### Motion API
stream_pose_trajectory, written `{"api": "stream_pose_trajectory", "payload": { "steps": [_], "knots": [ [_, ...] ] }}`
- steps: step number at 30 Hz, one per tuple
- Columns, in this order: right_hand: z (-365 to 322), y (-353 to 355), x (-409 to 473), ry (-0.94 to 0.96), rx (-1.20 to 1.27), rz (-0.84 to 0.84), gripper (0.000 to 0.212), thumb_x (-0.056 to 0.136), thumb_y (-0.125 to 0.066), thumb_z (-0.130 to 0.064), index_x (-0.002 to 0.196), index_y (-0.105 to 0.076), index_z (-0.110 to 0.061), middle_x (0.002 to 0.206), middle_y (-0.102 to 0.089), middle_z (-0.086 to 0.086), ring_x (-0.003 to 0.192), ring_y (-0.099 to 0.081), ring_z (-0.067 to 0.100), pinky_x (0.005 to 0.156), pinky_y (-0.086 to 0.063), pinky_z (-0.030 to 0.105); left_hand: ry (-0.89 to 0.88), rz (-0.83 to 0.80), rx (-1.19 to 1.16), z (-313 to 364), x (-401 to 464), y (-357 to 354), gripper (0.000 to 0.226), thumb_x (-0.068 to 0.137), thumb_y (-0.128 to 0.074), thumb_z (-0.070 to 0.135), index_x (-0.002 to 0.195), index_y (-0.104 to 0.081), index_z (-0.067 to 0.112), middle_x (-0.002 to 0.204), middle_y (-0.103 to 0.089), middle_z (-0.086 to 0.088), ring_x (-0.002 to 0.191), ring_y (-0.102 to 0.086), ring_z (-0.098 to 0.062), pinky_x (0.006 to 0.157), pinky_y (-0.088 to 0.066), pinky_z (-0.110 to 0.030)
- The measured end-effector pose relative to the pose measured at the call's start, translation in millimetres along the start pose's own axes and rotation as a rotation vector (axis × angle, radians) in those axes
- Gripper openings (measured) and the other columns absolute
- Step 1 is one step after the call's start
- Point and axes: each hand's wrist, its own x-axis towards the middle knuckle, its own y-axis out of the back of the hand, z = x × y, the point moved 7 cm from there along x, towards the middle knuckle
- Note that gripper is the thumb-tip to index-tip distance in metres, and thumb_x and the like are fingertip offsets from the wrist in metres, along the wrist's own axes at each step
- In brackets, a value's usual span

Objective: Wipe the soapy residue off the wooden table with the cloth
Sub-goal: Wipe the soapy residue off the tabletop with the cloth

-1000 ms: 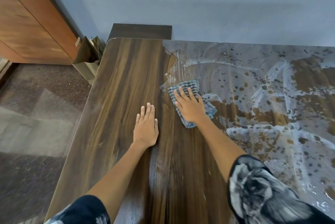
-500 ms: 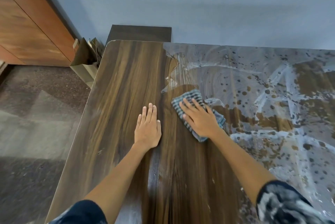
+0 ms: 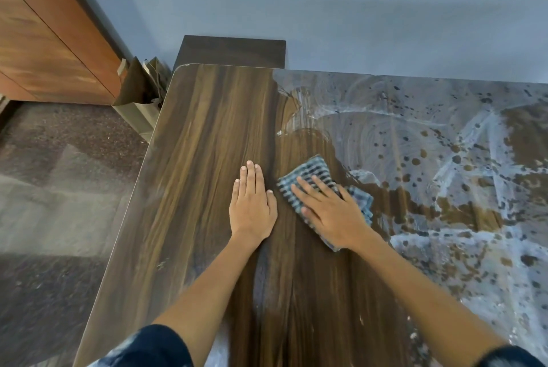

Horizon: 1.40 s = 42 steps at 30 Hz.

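Checked cloth point(image 3: 323, 185), flattened on bench point(image 3: 207, 159) under spread right hand point(image 3: 332, 212) at soapy residue point(image 3: 430, 188) edge; left hand point(image 3: 252, 209) flat, empty; risk: soaked cloth likely smears suds onto cleaned wood.

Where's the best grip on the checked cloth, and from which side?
Probably the far corner of the checked cloth: it lies flat on the wooden table, clear of the right hand pressing its middle. Come from above on the far side, since its near end is under the palm.
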Motion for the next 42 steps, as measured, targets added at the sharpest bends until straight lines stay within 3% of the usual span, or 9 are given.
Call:
{"api": "stream_pose_trajectory", "payload": {
  "steps": [7, 15, 18, 22, 27, 30, 33, 38, 42],
  "knots": [
    [34.2, 20.8, 75.5, -0.32, 0.089, 0.038, 0.05, 0.102, -0.012, -0.042, 0.15, 0.0, -0.034, 0.158, 0.007, -0.011, 0.145, 0.01, 0.018, 0.114, -0.001, 0.049, -0.004, 0.042, 0.062, 1.7, -1.1, -1.6, 0.063, 0.092, -0.008, 0.034, 0.145, -0.018, 0.003, 0.154, -0.018, -0.013, 0.143, -0.013, -0.024, 0.115, -0.008, -0.035],
    [-3.7, 17.0, 55.1, 0.087, -0.06, 0.022, 0.052, 0.098, -0.007, -0.044, 0.149, -0.007, -0.036, 0.157, -0.003, -0.015, 0.145, -0.001, 0.013, 0.114, -0.009, 0.045, -0.036, 0.039, 0.124, 6.1, 4.1, 2.2, 0.062, 0.091, -0.018, 0.031, 0.142, -0.028, -0.001, 0.149, -0.028, -0.018, 0.14, -0.024, -0.029, 0.113, -0.015, -0.038],
    [36.9, 21.6, 56.6, -0.033, -0.065, 0.018, 0.057, 0.093, 0.002, -0.049, 0.149, -0.002, -0.037, 0.156, 0.002, -0.017, 0.144, 0.003, 0.01, 0.115, -0.009, 0.044, -0.1, 0.02, 0.131, 9.6, 6.7, -0.1, 0.061, 0.092, -0.016, 0.032, 0.144, -0.022, 0.001, 0.152, -0.022, -0.017, 0.142, -0.017, -0.027, 0.115, -0.013, -0.037],
    [50.6, 40.0, 112.2, -0.234, 0.02, 0.032, 0.05, 0.101, -0.013, -0.04, 0.15, 0.0, -0.035, 0.157, 0.006, -0.013, 0.145, 0.008, 0.018, 0.114, -0.001, 0.05, -0.173, 0.003, 0.132, 13.3, 8.1, -3.5, 0.06, 0.093, -0.012, 0.032, 0.146, -0.014, 0.004, 0.155, -0.013, -0.012, 0.144, -0.008, -0.023, 0.116, -0.007, -0.035],
    [10.9, 36.1, 109.5, -0.017, -0.034, 0.027, 0.05, 0.102, -0.017, -0.035, 0.15, -0.003, -0.035, 0.158, 0.003, -0.013, 0.145, 0.007, 0.019, 0.113, -0.003, 0.049, -0.177, -0.01, 0.07, 12.4, 8.4, -5.2, 0.06, 0.093, -0.011, 0.033, 0.146, -0.014, 0.005, 0.155, -0.011, -0.01, 0.143, -0.003, -0.02, 0.116, -0.005, -0.034],
    [13.1, 23.7, 57.1, 0.13, -0.056, -0.013, 0.054, 0.094, 0.0, -0.045, 0.148, 0.001, -0.04, 0.153, 0.009, -0.02, 0.142, 0.011, 0.009, 0.112, 0.003, 0.037, -0.174, -0.009, 0.048, 10.8, 8.2, -6.4, 0.06, 0.093, -0.012, 0.033, 0.146, -0.014, 0.005, 0.155, -0.01, -0.008, 0.143, -0.002, -0.018, 0.116, -0.005, -0.034],
    [62.5, 29.2, 56.8, 0.02, -0.073, -0.038, 0.056, 0.09, 0.007, -0.052, 0.145, 0.01, -0.042, 0.149, 0.018, -0.022, 0.141, 0.016, 0.009, 0.112, 0.008, 0.039, -0.162, 0.0, 0.048, 9.0, 9.0, -7.3, 0.057, 0.094, -0.02, 0.03, 0.145, -0.02, 0.004, 0.154, -0.018, -0.009, 0.143, -0.012, -0.02, 0.115, -0.012, -0.037],
    [103.9, 54.1, 136.2, -0.266, -0.038, 0.035, 0.051, 0.101, -0.011, -0.042, 0.149, 0.004, -0.035, 0.157, 0.009, -0.012, 0.145, 0.009, 0.018, 0.115, 0.003, 0.047, -0.161, 0.005, 0.061, 9.7, 11.4, -6.8, 0.056, 0.093, -0.026, 0.03, 0.142, -0.028, 0.003, 0.151, -0.026, -0.01, 0.14, -0.021, -0.022, 0.112, -0.02, -0.041],
    [62.4, 55.9, 159.5, -0.185, -0.036, 0.099, 0.05, 0.102, -0.013, -0.04, 0.15, 0.001, -0.032, 0.158, 0.005, -0.008, 0.145, 0.007, 0.021, 0.114, 0.003, 0.047, -0.14, -0.002, -0.006, 8.0, 12.5, -4.7, 0.058, 0.092, -0.026, 0.034, 0.144, -0.025, 0.008, 0.153, -0.022, -0.005, 0.142, -0.016, -0.017, 0.117, -0.013, -0.033]
  ]
}}
